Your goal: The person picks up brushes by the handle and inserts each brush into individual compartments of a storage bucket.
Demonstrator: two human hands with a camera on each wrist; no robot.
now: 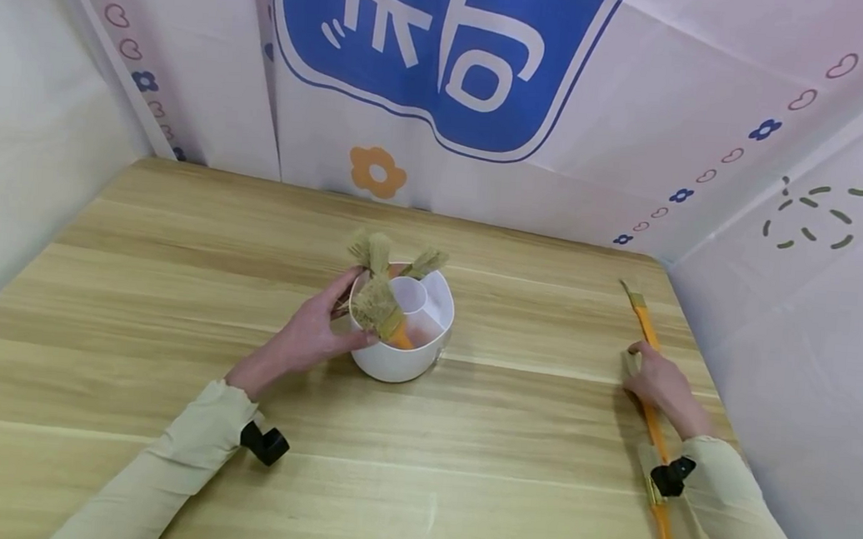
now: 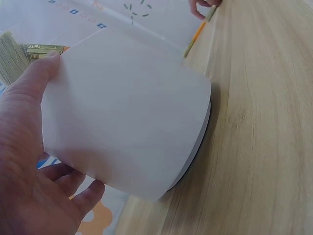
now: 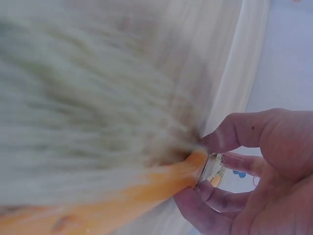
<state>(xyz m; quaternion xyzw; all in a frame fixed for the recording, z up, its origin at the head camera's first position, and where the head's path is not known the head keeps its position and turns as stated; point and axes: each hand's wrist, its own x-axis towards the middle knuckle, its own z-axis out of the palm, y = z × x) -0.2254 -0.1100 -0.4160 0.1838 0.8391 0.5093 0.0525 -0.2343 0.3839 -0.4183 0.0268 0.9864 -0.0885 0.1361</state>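
My left hand grips the left side of a round white divided container, its thumb at the rim and fingers round the far side. Several bristle brushes stand in the container, bristles up; one metal band shows beside the thumb in the left wrist view. Over at the table's right side, my right hand pinches an orange-handled paintbrush close to its metal band. Pale blurred bristles fill much of the right wrist view.
Beyond the right hand lies another orange-handled brush; one more brush lies under the right forearm, nearer me. The wooden table is bounded by a printed cloth at the back and white cloth sides.
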